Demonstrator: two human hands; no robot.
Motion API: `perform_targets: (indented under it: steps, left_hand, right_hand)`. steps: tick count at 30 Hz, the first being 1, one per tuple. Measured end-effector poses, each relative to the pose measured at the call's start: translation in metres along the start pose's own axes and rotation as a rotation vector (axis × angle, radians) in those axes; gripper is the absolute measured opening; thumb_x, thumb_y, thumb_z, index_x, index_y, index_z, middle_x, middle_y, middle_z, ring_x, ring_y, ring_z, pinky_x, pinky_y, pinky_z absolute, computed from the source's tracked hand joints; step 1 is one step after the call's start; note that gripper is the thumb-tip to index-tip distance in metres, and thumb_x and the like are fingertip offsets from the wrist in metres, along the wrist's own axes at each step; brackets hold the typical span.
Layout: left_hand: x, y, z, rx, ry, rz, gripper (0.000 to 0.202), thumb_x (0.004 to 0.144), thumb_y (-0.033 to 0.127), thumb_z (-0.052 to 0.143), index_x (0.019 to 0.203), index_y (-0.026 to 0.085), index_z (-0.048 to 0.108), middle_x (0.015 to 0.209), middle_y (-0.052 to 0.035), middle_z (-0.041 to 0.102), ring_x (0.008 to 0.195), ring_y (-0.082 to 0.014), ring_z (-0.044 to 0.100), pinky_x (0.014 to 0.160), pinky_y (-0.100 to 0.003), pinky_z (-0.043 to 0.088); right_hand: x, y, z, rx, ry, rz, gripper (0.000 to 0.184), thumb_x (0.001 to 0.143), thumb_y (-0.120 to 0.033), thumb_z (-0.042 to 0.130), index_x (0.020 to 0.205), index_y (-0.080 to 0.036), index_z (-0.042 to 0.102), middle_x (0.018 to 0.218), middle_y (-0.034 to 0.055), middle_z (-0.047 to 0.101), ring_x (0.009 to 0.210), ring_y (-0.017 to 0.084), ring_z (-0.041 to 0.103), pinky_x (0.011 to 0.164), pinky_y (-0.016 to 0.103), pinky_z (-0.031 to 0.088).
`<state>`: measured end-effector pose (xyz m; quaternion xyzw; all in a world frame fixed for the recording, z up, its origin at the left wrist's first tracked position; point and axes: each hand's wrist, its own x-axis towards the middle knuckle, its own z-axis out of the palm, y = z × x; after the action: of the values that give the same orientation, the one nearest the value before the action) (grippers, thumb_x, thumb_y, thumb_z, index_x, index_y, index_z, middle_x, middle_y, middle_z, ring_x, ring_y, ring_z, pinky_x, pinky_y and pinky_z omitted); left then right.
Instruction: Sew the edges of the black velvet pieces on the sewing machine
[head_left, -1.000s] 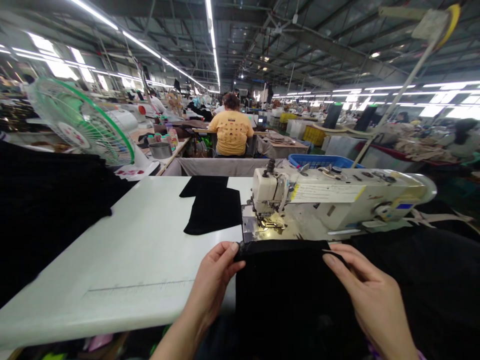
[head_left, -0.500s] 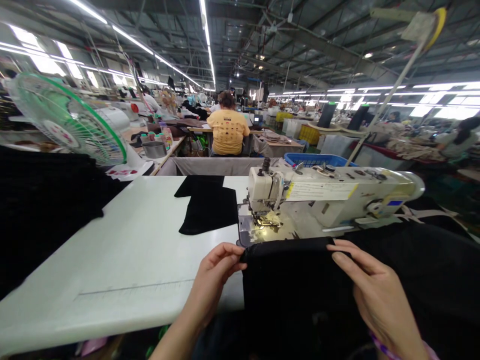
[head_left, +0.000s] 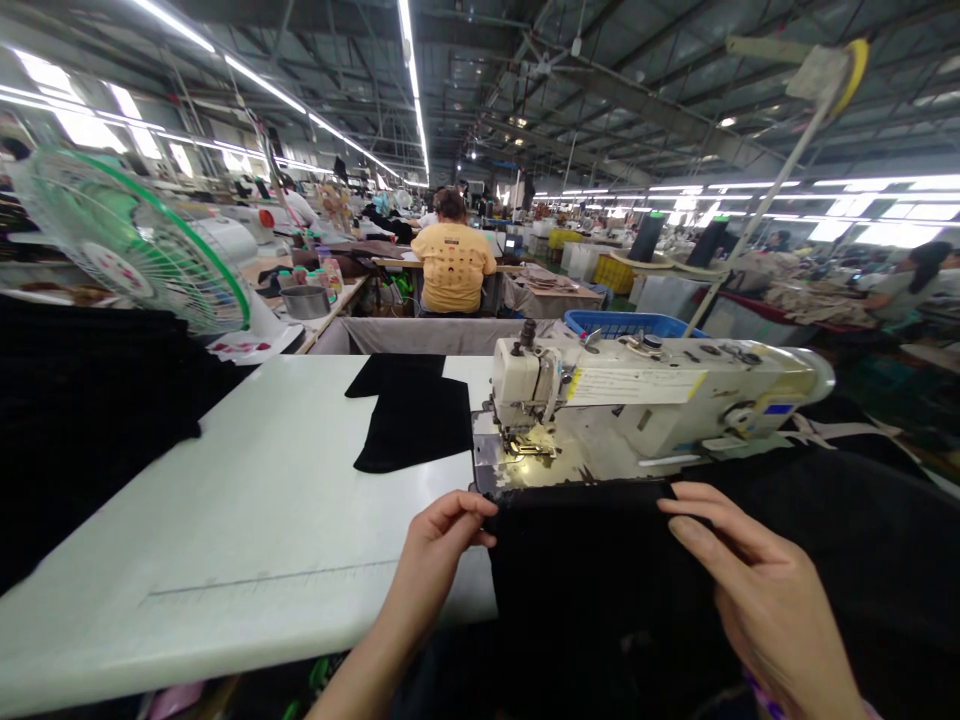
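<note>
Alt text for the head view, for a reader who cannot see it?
The left hand pinches the left corner of a black fabric piece and the right hand rests on its right end, before a white sewing machine. A second black piece lies on the white table; a green fan stands far left.

No wording can be read anywhere on this factory floor. A white label with a yellow corner (head_left: pixel 634 385) runs along the arm of the sewing machine (head_left: pixel 720 400), its print too small to make out, and a small blue panel (head_left: pixel 772 409) sits nearer the machine's right end. Left of the machine, a fine ruled scale (head_left: pixel 270 580) crosses the white table (head_left: pixel 225 470) without legible numbers. Behind the machine, a yellow shirt (head_left: pixel 452 268) carries dark, blurred prints; the fan (head_left: pixel 127 245) far to the left shows only red marks.
</note>
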<state>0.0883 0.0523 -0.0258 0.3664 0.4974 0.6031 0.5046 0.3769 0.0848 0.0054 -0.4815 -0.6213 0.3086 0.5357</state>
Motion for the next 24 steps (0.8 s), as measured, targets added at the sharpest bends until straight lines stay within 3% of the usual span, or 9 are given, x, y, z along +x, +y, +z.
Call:
perform_targets:
  steps: [4,8,11,14,16,19,24]
  left_hand:
    - [-0.005,0.003,0.003,-0.006,-0.137,-0.125,0.024,0.075,0.033,0.076,0.093,0.018,0.076,0.091,-0.0046,0.069,0.080,-0.0160,0.061,0.080,-0.025,0.046]
    - [-0.004,0.005,0.002,-0.004,-0.244,-0.157,0.024,0.066,0.030,0.087,0.080,0.017,0.073,0.084,-0.0016,0.067,0.082,-0.0143,0.058,0.079,-0.022,0.044]
    - [0.000,0.009,0.000,0.003,-0.147,-0.118,0.027,0.063,0.033,0.088,0.074,0.017,0.070,0.075,0.0005,0.064,0.073,-0.0122,0.055,0.072,-0.020,0.043]
    - [0.003,0.018,-0.002,0.071,-0.034,-0.012,0.028,0.064,0.039,0.086,0.072,0.017,0.071,0.069,0.0010,0.061,0.067,-0.0118,0.053,0.066,-0.020,0.043]
    - [0.003,0.024,-0.003,0.127,0.028,0.070,0.027,0.066,0.041,0.084,0.072,0.018,0.072,0.069,0.0002,0.063,0.066,-0.0123,0.054,0.065,-0.021,0.045]
    - [-0.001,0.030,-0.004,0.181,0.117,0.151,0.027,0.067,0.043,0.082,0.077,0.019,0.075,0.080,-0.0034,0.068,0.071,-0.0153,0.059,0.066,-0.022,0.049]
    - [-0.007,0.033,-0.007,0.232,0.210,0.249,0.023,0.068,0.042,0.082,0.072,0.020,0.076,0.094,-0.0054,0.069,0.084,-0.0184,0.064,0.072,-0.021,0.053]
  right_hand:
    - [-0.003,-0.007,-0.006,-0.056,-0.050,-0.058,0.015,0.083,-0.038,0.077,0.092,-0.027,0.080,0.121,0.0059,0.069,0.117,0.029,0.062,0.091,0.029,0.055]
    - [0.001,-0.009,-0.005,-0.036,-0.018,-0.035,0.015,0.081,-0.038,0.079,0.092,-0.026,0.080,0.118,0.0058,0.070,0.114,0.028,0.063,0.089,0.030,0.055]
    - [0.008,-0.003,0.000,-0.014,0.035,0.045,0.023,0.076,-0.044,0.081,0.084,-0.023,0.079,0.114,0.0076,0.071,0.107,0.029,0.065,0.083,0.031,0.055]
    - [0.013,0.006,0.008,-0.048,0.051,0.151,0.036,0.070,-0.053,0.082,0.067,-0.019,0.073,0.108,0.0091,0.072,0.096,0.029,0.066,0.071,0.029,0.054]
    - [0.013,0.011,0.013,-0.037,0.040,0.211,0.039,0.069,-0.056,0.082,0.066,-0.019,0.073,0.108,0.0091,0.072,0.095,0.029,0.067,0.072,0.029,0.054]
    - [0.011,0.018,0.017,0.053,-0.025,0.269,0.038,0.073,-0.058,0.078,0.082,-0.021,0.079,0.112,0.0089,0.072,0.106,0.032,0.065,0.089,0.035,0.053]
    - [0.010,0.029,0.014,0.114,-0.164,0.292,0.043,0.080,-0.058,0.074,0.108,-0.026,0.078,0.129,0.0076,0.067,0.129,0.035,0.053,0.117,0.046,0.034]
